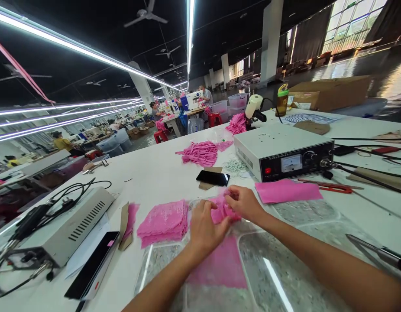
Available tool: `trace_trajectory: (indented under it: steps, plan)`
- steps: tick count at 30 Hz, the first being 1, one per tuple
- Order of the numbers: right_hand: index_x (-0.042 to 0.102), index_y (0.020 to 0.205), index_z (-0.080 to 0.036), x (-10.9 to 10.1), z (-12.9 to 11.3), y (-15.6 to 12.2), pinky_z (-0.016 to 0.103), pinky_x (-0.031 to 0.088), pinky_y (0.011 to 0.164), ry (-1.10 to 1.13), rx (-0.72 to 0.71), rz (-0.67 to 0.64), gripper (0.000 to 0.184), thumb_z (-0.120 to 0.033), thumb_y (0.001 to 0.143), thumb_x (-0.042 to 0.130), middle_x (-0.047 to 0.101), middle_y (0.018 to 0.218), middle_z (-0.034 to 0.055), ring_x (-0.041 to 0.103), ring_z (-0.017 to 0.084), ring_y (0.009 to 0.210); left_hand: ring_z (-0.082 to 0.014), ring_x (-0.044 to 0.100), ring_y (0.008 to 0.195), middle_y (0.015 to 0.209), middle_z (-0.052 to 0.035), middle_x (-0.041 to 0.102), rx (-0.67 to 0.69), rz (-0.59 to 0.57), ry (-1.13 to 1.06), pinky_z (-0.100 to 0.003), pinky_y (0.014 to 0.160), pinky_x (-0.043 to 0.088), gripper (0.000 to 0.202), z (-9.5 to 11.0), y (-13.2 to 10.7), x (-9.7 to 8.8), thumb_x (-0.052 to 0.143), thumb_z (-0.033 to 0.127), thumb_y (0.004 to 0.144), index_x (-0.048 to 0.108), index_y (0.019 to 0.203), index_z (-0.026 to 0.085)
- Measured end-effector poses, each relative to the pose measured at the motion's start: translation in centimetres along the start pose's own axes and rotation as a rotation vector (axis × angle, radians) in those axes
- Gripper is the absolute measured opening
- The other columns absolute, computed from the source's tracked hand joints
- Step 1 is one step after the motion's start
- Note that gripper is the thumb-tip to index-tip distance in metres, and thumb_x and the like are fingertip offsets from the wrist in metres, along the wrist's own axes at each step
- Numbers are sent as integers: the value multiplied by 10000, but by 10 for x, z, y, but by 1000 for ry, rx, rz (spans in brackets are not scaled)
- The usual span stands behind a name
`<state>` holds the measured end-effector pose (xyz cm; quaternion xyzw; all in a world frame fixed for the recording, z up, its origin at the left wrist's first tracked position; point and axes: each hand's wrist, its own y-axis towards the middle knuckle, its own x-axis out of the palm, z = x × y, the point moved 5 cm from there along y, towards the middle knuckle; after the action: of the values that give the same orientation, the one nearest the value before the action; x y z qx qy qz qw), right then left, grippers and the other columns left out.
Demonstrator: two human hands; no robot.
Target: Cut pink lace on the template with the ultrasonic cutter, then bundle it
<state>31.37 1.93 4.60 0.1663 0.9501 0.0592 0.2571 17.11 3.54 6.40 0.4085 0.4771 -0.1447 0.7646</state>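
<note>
Left hand [203, 229] and right hand [242, 203], both closed on one pink lace piece [221, 210], near-centre of bench [161, 173].

Ok so there were two white metal control boxes [281, 149], two black slab phones [212, 178], three heaps of pink lace [163, 223], one flat pink fabric sheet [288, 190], one brown cardboard box [330, 91], one green-lidded bottle [282, 99], plus one loose pink lace piece [221, 210], by my count.
</note>
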Motion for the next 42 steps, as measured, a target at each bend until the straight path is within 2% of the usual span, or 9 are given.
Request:
trace_trajectory:
  steps: [3, 7, 13, 19, 24, 29, 33, 37, 42]
  plan:
    - [624, 1015, -143, -21, 6, -10, 298, 555, 655, 71, 22, 69, 225, -354, 951, 585, 645, 930, 28, 630, 139, 743, -245, 602, 881, 912, -51, 618, -37, -22, -16, -385, 758, 473, 264, 14, -1, 26, 683, 375, 794, 531, 921, 201]
    - [602, 866, -143, -62, 17, -33, 252, 522, 558, 134, 69, 189, 223, -345, 953, 564, 607, 715, -23, 586, 105, 580, -239, 590, 858, 860, -48, 625, -18, -53, -25, -392, 762, 446, 53, 28, 15, 45, 555, 163, 825, 532, 851, 203]
    - [515, 638, -223, -121, 51, -99, 268, 500, 500, 83, 174, 341, 166, -302, 767, 445, 608, 562, 1, 587, 155, 498, -241, 566, 879, 869, -65, 622, 258, -128, -114, -451, 872, 415, 121, 70, -1, 39, 516, 97, 761, 532, 823, 199]
    - [501, 544, -249, -137, 83, -155, 307, 402, 481, -156, 253, 348, 171, -359, 671, 467, 544, 483, -4, 514, 178, 464, -194, 574, 806, 798, -33, 612, 606, -323, -276, -423, 960, 408, 83, 115, -44, 31, 576, 192, 710, 512, 759, 213]
    - [557, 713, -246, -149, 93, -176, 330, 402, 555, -328, 273, 383, 95, -327, 700, 509, 606, 634, 3, 526, 180, 510, -188, 576, 840, 892, -62, 637, 647, -449, -380, -378, 874, 453, 79, 113, -49, 26, 502, 185, 844, 579, 854, 197]
    - [601, 814, -248, -153, 88, -156, 328, 422, 567, -400, 209, 355, 156, -349, 805, 482, 665, 846, 40, 570, 178, 569, -162, 622, 848, 896, -40, 669, 581, -515, -368, -305, 813, 491, 123, 100, -23, 42, 552, 135, 846, 652, 844, 208]
    - [627, 805, -236, -145, 79, -107, 311, 458, 650, -433, 125, 242, 145, -241, 844, 488, 669, 866, 33, 612, 184, 704, -177, 625, 924, 971, -60, 660, 436, -458, -262, -327, 832, 516, 147, 89, 38, 69, 531, 116, 911, 666, 934, 170]
    - [635, 894, -172, -136, 78, -67, 334, 501, 733, -483, 122, 175, 126, -273, 927, 567, 651, 902, 30, 609, 165, 785, -206, 621, 1010, 1144, -76, 618, 401, -481, -196, -416, 873, 529, 239, 87, 90, 100, 593, 307, 949, 608, 1124, 146]
    - [632, 964, -152, -133, 86, -56, 340, 541, 734, -496, 151, 143, 202, -346, 952, 579, 647, 934, 30, 625, 152, 795, -204, 626, 1003, 1183, -86, 606, 435, -577, -184, -408, 859, 541, 285, 90, 103, 125, 582, 329, 955, 586, 1184, 159]
